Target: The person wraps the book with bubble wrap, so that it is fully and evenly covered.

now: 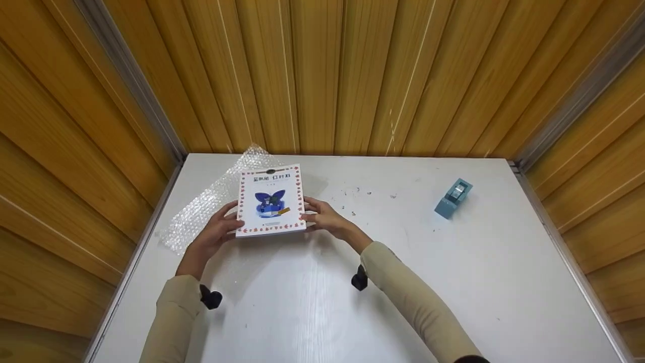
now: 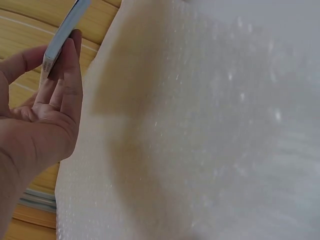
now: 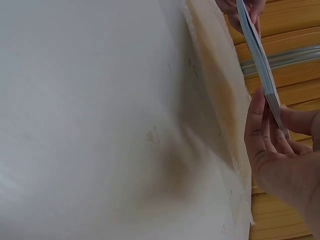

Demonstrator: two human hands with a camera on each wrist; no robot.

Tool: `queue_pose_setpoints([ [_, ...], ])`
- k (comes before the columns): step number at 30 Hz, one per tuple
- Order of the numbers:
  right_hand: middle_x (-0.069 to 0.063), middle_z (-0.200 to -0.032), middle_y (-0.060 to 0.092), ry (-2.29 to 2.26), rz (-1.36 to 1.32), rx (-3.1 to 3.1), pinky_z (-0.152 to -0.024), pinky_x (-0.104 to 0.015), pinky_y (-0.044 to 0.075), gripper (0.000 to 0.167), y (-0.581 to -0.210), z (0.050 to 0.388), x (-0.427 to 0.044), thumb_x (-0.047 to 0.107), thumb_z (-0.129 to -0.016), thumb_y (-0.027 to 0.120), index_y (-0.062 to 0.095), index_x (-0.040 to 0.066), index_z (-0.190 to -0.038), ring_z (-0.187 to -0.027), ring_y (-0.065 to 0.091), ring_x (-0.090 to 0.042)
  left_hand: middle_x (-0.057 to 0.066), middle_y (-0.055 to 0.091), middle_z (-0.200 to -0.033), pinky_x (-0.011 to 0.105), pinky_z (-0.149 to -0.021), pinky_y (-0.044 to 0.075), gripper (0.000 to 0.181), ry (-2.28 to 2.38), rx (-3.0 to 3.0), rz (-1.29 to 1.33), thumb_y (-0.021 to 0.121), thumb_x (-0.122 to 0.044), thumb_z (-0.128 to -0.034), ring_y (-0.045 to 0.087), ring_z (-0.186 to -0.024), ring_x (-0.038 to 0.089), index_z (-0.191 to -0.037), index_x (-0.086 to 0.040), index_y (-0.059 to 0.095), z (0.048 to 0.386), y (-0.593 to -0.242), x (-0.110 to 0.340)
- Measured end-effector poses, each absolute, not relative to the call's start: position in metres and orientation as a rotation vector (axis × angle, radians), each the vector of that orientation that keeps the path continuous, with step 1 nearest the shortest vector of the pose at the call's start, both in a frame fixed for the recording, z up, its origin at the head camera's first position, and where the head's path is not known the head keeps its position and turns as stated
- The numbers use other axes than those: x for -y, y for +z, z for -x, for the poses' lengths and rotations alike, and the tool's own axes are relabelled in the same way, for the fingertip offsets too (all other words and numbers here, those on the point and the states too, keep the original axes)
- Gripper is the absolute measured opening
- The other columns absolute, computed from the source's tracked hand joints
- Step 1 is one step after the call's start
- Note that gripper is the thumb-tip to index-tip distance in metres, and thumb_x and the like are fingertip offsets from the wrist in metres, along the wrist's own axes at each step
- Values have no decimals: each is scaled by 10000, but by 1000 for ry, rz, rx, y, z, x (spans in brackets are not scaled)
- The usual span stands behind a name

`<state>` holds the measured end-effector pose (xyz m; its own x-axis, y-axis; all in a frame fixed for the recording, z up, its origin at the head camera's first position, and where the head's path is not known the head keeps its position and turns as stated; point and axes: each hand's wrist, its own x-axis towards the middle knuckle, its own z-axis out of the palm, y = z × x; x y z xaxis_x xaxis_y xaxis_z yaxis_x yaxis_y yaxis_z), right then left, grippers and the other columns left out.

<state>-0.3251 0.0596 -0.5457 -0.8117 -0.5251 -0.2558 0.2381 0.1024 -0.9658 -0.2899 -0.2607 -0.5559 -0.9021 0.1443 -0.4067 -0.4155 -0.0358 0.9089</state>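
A white book [image 1: 271,201] with a red-patterned border and a blue butterfly picture is held up above the table by both hands. My left hand [image 1: 214,233] grips its left edge near the lower corner, thumb on the cover. On the opposite edge, my right hand [image 1: 327,220] pinches it with the thumb in front and fingers behind. The left wrist view shows the book's edge [image 2: 65,35] between thumb and fingers of the left hand [image 2: 47,107]. In the right wrist view the book [image 3: 260,60] is seen edge-on, with the right hand [image 3: 285,150] around its near end.
Bubble wrap [image 1: 201,212] lies on the white table [image 1: 403,302] at the left, partly behind the book. A teal tape dispenser [image 1: 453,198] stands at the right. Small scraps dot the table's middle. Wood-patterned walls [image 1: 317,75] enclose the back and sides.
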Motion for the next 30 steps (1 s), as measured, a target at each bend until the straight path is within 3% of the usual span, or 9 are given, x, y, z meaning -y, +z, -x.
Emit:
queue_pose_setpoints([
  [4,-221,-1467,538,-1770,245,-1832,-950,-468,599,665,-546,327,-39,-32,-989,573,312,41,-1595,-1034,697,-190,171,380,-1629,262,-846,567,845,1993,-1877,315,650,-44,-949,702,-997,88,-1645,-224,206,288,-557,277],
  [11,-231,-1405,575,-1795,190,-1859,-933,-409,611,661,-549,330,-10,-58,-956,599,361,13,-1569,-1032,697,-204,195,301,-1655,245,-860,561,850,1969,-1893,330,631,-40,-976,679,-993,55,-1655,-220,152,291,-564,298],
  [17,-247,-1420,575,-1865,194,-1863,-991,-426,580,644,-558,330,5,-122,-899,525,419,-27,-1527,-1071,677,-207,179,241,-1691,225,-848,525,841,1925,-1942,377,614,-36,-986,649,-954,23,-1657,-198,133,301,-573,303],
  [25,-291,-1399,570,-1835,199,-1958,-893,-270,576,606,-582,327,11,-146,-896,534,428,-99,-1491,-1067,632,-196,218,368,-1624,183,-796,526,715,1882,-2031,520,590,-3,-988,647,-938,21,-1618,-76,260,306,-583,296],
  [30,-331,-1366,578,-1761,339,-2061,-868,-258,581,596,-589,325,11,-163,-884,572,430,-147,-1463,-1135,680,-343,259,497,-1520,177,-765,533,661,1693,-2264,538,632,-46,-964,655,-1000,107,-1564,-7,357,304,-582,292],
])
